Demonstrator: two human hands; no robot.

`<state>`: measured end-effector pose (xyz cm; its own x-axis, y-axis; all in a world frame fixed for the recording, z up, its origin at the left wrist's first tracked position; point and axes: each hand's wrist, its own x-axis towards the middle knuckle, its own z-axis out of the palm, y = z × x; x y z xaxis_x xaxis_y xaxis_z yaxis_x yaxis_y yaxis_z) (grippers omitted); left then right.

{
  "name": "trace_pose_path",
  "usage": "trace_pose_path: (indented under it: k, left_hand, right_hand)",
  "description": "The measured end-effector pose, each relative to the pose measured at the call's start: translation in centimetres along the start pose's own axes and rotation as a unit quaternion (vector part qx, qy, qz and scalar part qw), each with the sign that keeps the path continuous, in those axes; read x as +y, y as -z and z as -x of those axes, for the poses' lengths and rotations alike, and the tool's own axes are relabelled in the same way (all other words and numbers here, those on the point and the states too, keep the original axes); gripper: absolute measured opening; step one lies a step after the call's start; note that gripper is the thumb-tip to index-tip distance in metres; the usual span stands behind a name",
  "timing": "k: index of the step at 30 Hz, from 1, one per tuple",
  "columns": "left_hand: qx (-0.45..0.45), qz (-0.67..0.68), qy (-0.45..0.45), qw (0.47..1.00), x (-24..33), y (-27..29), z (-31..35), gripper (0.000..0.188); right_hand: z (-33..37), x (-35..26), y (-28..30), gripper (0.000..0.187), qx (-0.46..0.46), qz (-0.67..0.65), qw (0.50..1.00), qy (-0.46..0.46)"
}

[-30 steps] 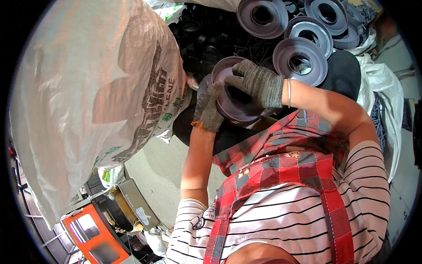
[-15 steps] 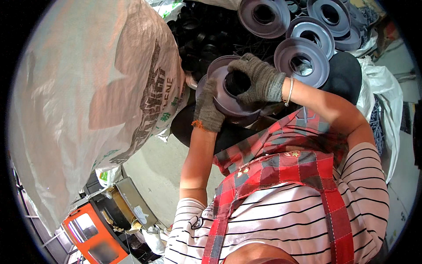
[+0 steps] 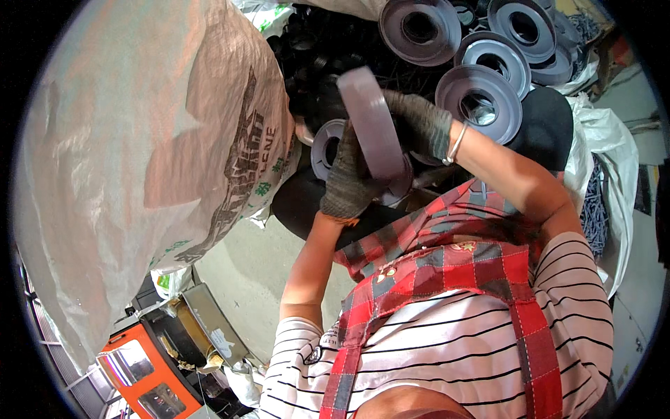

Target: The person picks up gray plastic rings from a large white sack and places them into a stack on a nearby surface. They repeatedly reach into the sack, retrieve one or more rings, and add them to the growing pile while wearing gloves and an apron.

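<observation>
I hold a grey plastic ring [image 3: 375,126] tipped up on its edge, its broad outer side facing me and blurred by motion. My left hand [image 3: 347,180], in a dark knitted glove, grips its near left side. On the right of the ring, my gloved right hand [image 3: 422,124] closes against its far side; those fingertips are blurred and partly hidden. Below and left of the held ring lies a smaller-looking grey flanged part [image 3: 324,148], partly covered by my left glove.
Several grey flanged rings [image 3: 480,103] are piled at the far right. Dark plastic parts [image 3: 314,56] fill the area beyond my hands. A tall white woven sack [image 3: 146,153] stands at the left; another white sack [image 3: 614,146] stands at the right. An orange machine [image 3: 150,370] sits lower left.
The grey plastic ring was lying with its opening facing up between my hands; now it is tilted upright on edge. The flanged part beneath it has come into view.
</observation>
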<state>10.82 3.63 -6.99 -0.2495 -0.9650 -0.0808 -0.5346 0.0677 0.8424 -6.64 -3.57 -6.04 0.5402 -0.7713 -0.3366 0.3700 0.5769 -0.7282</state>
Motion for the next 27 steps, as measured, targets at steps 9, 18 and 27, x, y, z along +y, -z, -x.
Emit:
trace_pose_path:
  k: [9, 18, 27]
  left_hand:
    - [-0.084, 0.071, -0.073, 0.991, -0.5, 2.0, -0.6, 0.098]
    - [0.162, -0.207, -0.213, 0.941, 0.3, 0.0, -1.8, 0.089]
    - [0.08, 0.009, -0.112, 0.99, -1.5, -0.4, -4.4, 0.087]
  right_hand:
    - [-0.9, 0.1, 2.7, 0.061, 0.004, 0.286, 0.947, 0.144]
    - [-3.8, -2.9, 3.3, 0.031, 0.103, 0.538, 0.787, 0.283]
    - [-8.5, -13.8, 4.8, 0.03, 0.11, 0.924, 0.238, 0.278]
